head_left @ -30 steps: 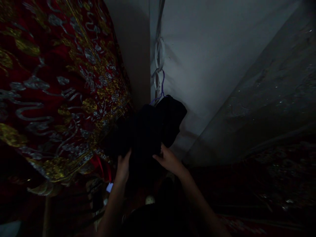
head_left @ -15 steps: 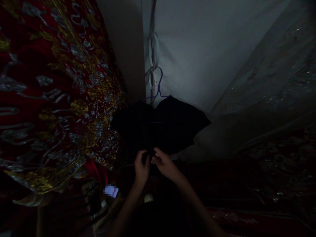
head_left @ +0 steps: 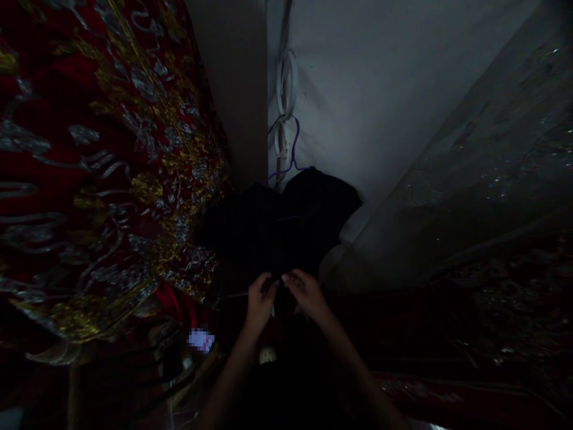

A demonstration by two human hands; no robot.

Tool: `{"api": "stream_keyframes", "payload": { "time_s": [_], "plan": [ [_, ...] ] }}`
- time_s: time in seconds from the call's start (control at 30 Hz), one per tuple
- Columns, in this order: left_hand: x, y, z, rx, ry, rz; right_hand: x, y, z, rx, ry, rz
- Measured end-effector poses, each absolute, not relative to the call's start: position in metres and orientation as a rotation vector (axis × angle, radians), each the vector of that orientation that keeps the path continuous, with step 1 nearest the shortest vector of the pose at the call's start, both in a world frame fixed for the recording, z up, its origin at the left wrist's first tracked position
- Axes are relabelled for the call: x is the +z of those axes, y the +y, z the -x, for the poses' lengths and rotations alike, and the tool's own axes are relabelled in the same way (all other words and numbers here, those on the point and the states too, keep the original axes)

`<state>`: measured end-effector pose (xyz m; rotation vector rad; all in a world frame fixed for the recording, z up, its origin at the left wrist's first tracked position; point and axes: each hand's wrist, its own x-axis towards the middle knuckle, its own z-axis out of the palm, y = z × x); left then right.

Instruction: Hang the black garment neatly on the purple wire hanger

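Observation:
A black garment hangs on a purple hanger, its neck open in a V at the top. At its lower front, my left hand is closed in a pinch on the dark cloth. Close beside it on the right, my right hand has bent fingers, thumb and fingertips together on the same garment. Only a small gap parts the fingertips. The image is very dark, so any button or seam between them cannot be made out.
The hanger hooks into a chain of white rings along the pale wall. Red cloth with gold and silver embroidery fills the left side. A shiny translucent sheet slopes on the right. A blurred bright object lies low left.
Both hands have moved slightly right, and my right fingers are more bent. The garment's right side has swung inward and its lower part is drawn narrower.

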<state>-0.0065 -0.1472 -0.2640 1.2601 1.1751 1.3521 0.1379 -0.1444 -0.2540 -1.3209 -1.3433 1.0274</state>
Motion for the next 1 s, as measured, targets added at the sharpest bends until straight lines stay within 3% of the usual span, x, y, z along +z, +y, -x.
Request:
{"api": "stream_keyframes", "payload": {
  "time_s": [0.4,0.6,0.77,0.87,1.0],
  "plan": [
    [-0.26,-0.151,0.024,1.288,1.217,-1.323,-0.25,-0.141,-0.142,1.078,-1.513,1.206],
    [-0.275,-0.156,0.028,1.643,1.565,-1.426,-0.243,-0.149,-0.134,1.304,-1.414,1.204],
    [-0.279,-0.161,0.006,1.401,1.365,-1.685,-0.24,-0.153,-0.125,1.47,-1.444,1.181],
    [-0.276,-0.155,-0.001,1.323,1.327,-1.725,-0.216,-0.143,-0.129,1.451,-1.359,1.166],
    [-0.279,-0.144,-0.003,1.315,1.299,-1.811,-0.141,-0.111,-0.143,1.227,-1.104,1.066]
  ]
}}
